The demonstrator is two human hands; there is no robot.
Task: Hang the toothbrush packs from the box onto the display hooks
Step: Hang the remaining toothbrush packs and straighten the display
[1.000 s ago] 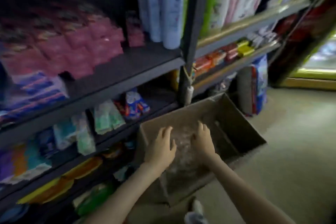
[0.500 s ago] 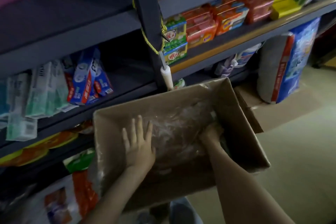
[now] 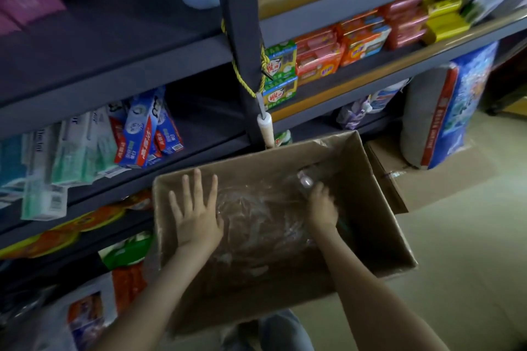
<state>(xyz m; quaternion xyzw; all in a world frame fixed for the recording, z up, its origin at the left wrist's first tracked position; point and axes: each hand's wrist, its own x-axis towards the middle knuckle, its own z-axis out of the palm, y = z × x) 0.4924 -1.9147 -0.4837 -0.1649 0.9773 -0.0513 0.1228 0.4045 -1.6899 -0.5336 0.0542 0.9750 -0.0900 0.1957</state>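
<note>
Barely moved: my left hand [image 3: 196,216] stays flat on crinkled clear plastic wrap [image 3: 256,219] in the brown cardboard box [image 3: 368,208], my right hand [image 3: 323,205] grips its bunched right end, toothbrush packs hidden, probably underneath.

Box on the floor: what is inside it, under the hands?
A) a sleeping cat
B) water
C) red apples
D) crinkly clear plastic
D: crinkly clear plastic fills the box; the left hand lies flat on it with straight fingers, and the right hand reaches in at its far side.
</note>
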